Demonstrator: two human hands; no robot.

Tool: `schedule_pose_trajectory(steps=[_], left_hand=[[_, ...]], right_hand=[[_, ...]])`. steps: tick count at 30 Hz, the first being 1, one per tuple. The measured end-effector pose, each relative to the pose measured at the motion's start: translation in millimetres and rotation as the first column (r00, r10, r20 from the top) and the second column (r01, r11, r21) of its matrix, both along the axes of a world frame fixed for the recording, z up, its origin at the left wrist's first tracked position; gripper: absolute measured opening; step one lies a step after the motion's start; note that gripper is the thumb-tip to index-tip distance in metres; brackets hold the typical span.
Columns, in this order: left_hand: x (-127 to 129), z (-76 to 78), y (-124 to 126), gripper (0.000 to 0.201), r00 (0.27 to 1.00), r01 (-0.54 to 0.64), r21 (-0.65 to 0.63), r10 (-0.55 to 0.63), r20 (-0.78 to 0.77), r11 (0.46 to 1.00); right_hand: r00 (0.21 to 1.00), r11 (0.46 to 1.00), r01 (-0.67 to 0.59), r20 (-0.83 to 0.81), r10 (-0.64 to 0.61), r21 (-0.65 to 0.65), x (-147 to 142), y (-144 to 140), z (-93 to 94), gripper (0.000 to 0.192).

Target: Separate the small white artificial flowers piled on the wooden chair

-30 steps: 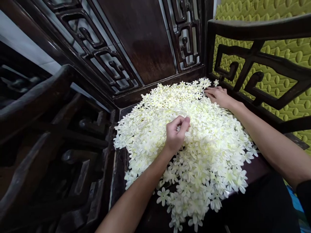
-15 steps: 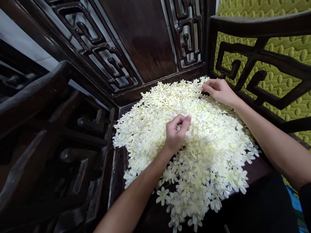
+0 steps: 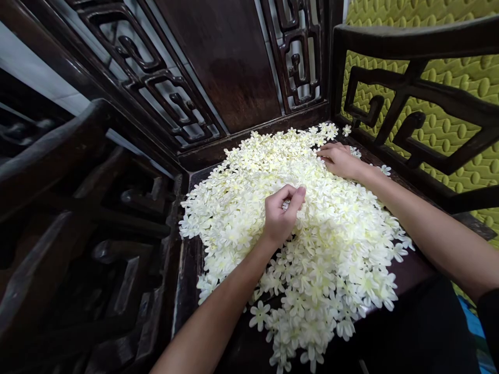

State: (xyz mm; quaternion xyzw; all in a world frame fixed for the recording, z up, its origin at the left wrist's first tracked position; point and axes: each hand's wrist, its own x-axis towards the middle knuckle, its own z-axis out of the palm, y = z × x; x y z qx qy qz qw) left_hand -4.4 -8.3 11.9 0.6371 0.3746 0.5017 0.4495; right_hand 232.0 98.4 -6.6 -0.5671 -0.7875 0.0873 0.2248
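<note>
A broad heap of white artificial-looking flowers [image 3: 249,202] with pale yellow centres covers the dark wooden seat. Over the middle of the heap, my left hand [image 3: 283,213] is closed in a pinch, thumb against curled finger; whatever sits between them is too small to make out. Toward the back right, my right hand [image 3: 339,160] rests low among the flowers. Its fingers are bent and pressed together, with the tips partly hidden, so what they grip cannot be made out.
A carved dark wood backrest [image 3: 245,78] rises behind the heap. Openwork armrests stand on the left [image 3: 89,208] and right [image 3: 413,98]. Yellow-green quilted fabric [image 3: 456,78] lies beyond the right one. A few loose flowers [image 3: 346,130] lie near the back right corner.
My right hand has come down and slightly toward me, from the back right edge of the heap into the flowers. The left hand has kept its place and pinch.
</note>
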Motion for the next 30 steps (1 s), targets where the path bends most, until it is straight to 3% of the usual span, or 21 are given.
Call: schedule_pose_trajectory(steps=[6,9,11,13,16,18,25,30], left_hand=[[0,-0.9,-1,0.040,1.000,-0.010,0.003,0.010,0.005,1.000],[0,-0.7,-1,0.036,1.000,-0.006,0.002,0.006,0.023,1.000],[1,-0.3,0,0.032,0.999,-0.020,-0.014,0.021,0.039,1.000],[1,-0.3,0,0.030,0.997,-0.044,-0.036,0.046,0.062,0.998],[1,-1.1,0,0.030,0.992,-0.067,-0.047,0.072,0.108,0.997],[1,-2.1,-2,0.032,0.994,-0.073,-0.005,0.073,0.086,0.997],[-1,-10.6,-2,0.035,0.999,-0.051,0.136,0.052,-0.001,0.989],[-2,-13.7,2,0.036,0.980,-0.140,0.253,0.171,-0.103,0.957]], right_hand=[[0.974,0.988,0.111,-0.212,-0.086,0.110,-4,-11,22.3,0.025],[0.828,0.971,0.105,-0.560,0.035,0.215,-9,-24,46.6,0.015],[0.677,0.986,-0.014,-0.724,0.133,0.167,-18,-36,64.2,0.018],[0.569,0.973,-0.219,-0.800,0.190,0.075,-31,-51,78.4,0.030],[0.523,0.857,-0.508,-0.821,0.229,-0.084,-50,-70,88.1,0.022],[0.496,0.825,-0.556,-0.836,0.234,-0.099,-58,-76,87.6,0.017],[0.513,0.836,-0.543,-0.820,0.254,-0.081,-67,-77,76.3,0.017],[0.641,0.832,-0.539,-0.704,0.305,-0.131,-69,-81,76.0,0.023]])
